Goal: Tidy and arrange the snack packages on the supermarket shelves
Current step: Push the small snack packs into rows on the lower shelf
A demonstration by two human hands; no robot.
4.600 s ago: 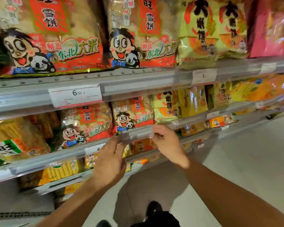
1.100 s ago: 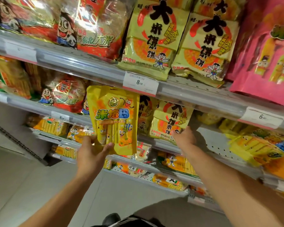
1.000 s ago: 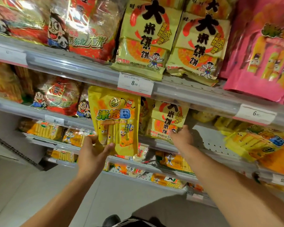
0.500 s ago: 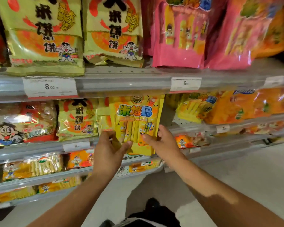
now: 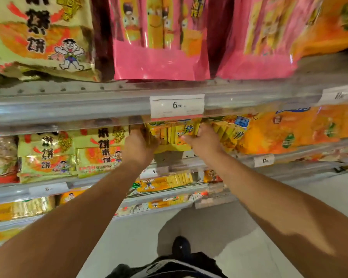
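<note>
Two hands hold one yellow snack bag [image 5: 174, 137] upright on the second shelf, under the shelf rail [image 5: 68, 109] that carries the "6.90" price tag [image 5: 177, 106]. The left hand [image 5: 138, 146] grips the bag's left edge with its fingers [image 5: 154, 140] curled onto the front of it, and the right hand [image 5: 204, 140] grips the right edge, thumb lying across the front and the other fingers wrapped behind, out of sight. The bag's top is hidden behind the rail, and its bottom edge sits just below the fingertips, at the shelf's front lip.

Just beyond the right hand's knuckles lean more yellow bags [image 5: 229, 131] of the same kind, followed by orange bags [image 5: 293, 131] farther out. Past the back of the left hand stand green-and-orange rice cracker bags [image 5: 72, 153]. Above the fingers, on the upper shelf, pink bags [image 5: 161, 37] stand side by side, with another rice cracker bag [image 5: 40, 35] beside them on the left-hand side. Below the wrists, lower shelves hold small yellow packs [image 5: 169, 181]. One dark shoe [image 5: 180, 247] shows on the pale floor [image 5: 239, 227] between the forearms.
</note>
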